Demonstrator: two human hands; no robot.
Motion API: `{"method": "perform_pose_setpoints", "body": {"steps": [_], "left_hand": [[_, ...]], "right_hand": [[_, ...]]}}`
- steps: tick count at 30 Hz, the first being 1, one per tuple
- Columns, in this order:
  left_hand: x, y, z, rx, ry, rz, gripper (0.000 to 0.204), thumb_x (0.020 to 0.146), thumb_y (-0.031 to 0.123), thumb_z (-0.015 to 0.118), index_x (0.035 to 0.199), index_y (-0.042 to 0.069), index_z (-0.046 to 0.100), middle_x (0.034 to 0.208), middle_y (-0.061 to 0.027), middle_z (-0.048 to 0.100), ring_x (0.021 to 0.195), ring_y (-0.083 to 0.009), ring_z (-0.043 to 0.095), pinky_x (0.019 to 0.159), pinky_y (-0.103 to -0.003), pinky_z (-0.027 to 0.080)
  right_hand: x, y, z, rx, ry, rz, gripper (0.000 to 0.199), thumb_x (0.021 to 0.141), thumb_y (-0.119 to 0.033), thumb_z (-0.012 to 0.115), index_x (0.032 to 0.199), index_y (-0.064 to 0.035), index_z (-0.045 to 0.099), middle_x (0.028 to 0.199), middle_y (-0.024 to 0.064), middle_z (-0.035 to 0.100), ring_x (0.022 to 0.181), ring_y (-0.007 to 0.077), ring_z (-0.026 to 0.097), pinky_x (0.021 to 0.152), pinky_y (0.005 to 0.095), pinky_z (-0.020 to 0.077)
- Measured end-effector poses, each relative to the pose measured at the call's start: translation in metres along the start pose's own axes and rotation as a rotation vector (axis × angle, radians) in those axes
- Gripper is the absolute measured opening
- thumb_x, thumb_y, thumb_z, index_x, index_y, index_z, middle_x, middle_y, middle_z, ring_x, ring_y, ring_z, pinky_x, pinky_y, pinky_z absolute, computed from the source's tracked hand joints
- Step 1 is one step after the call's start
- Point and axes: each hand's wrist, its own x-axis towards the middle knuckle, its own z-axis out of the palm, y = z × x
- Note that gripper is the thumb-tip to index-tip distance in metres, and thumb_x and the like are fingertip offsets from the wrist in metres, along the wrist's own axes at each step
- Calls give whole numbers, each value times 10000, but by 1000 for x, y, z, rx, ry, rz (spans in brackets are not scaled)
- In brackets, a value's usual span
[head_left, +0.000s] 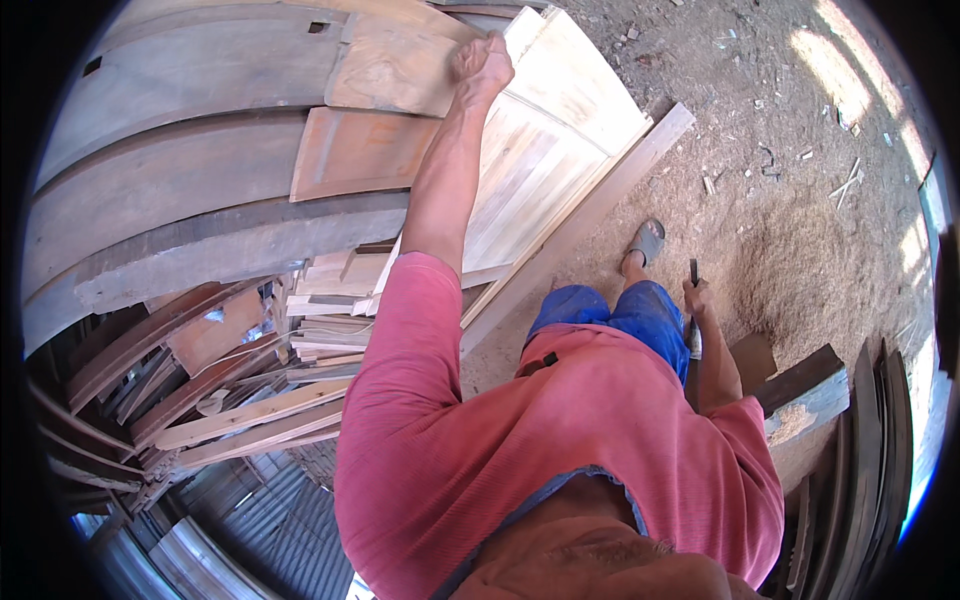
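Against the leaning timber, the left hand is stretched far up, its fingers curled tight over the top edge of a pale wooden door panel that stands tilted against the stack. Just beside those fingers, toward the person's left, lie reddish-brown boards, one overlapping another, and beyond them run long grey curved planks. Below the gripping fingers the panel slopes down to a long pale batten that rests along its lower side on the ground. The panel looks stiff and flat, broad enough to be awkward and probably fairly heavy for one hand; its planed face seems smooth, so the framed edge, where the fingers already hook, is likely the surest hold, with a second grip lower on the side rail to stop it swinging. The right hand hangs low beside the blue shorts, fingers wrapped round a slim dark tool whose kind cannot be told. Further out from that hand spreads sawdust-strewn earth, a grey sandal on the forward foot, and dark boards standing to the right. Loose pale offcuts pile up below the left arm. No packages, labels or signs are visible anywhere.
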Motion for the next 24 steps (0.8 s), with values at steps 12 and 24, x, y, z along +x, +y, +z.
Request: {"method": "perform_pose_setpoints", "body": {"steps": [12,24], "left_hand": [[68,11,-15,24,-117,-5,402,885,347,547,1229,171,659,1314,-169,611,1244,-366,564,1022,-459,473],[18,1,0,-255,-93,-44,419,904,209,552,1307,99,527,1303,-265,575,1193,-429,569,1000,-484,470]], "right_hand": [[-17,-2,-17,26,-60,81,463,865,-380,558,924,70,653,790,265,675,773,386,699,701,472,536],[-29,-5,-28,-52,20,2,417,891,-377,576,775,16,651,647,162,643,626,277,668,571,404,497]]}}
